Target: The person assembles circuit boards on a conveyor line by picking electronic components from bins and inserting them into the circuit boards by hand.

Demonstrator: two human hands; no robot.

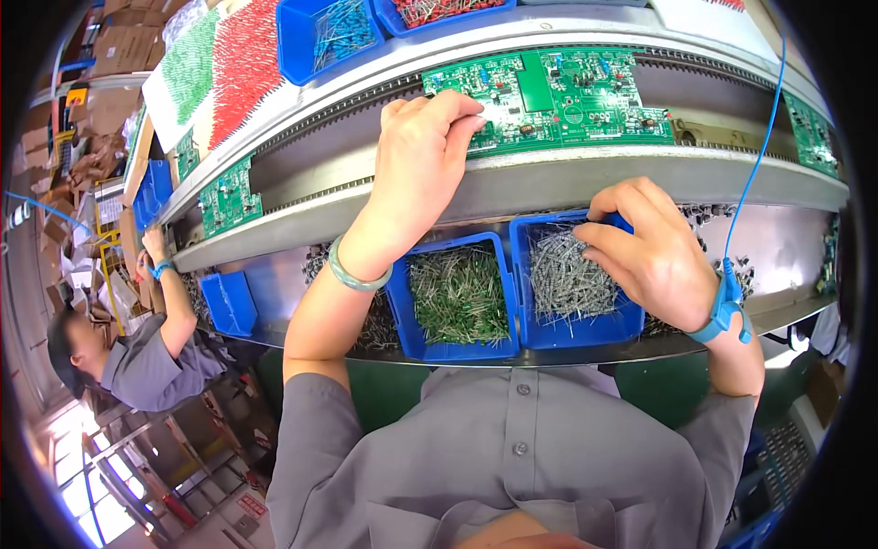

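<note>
The left hand (421, 151), thumb and forefinger drawn together, is at the left part of a green printed circuit board (585, 119) on the grey metal conveyor (585, 171); whether it pinches anything, I cannot tell. Nearer, the right hand (654, 256), fingertips close together, hovers over grey wire-leaded components (560, 279) in a blue plastic bin (585, 335); its grip is likewise unclear.

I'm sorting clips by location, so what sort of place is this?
Probably an electronics assembly line: green circuit boards sit along metal rails, blue bins hold heaps of small wire-legged parts, and a co-worker reaches in farther left.
</note>
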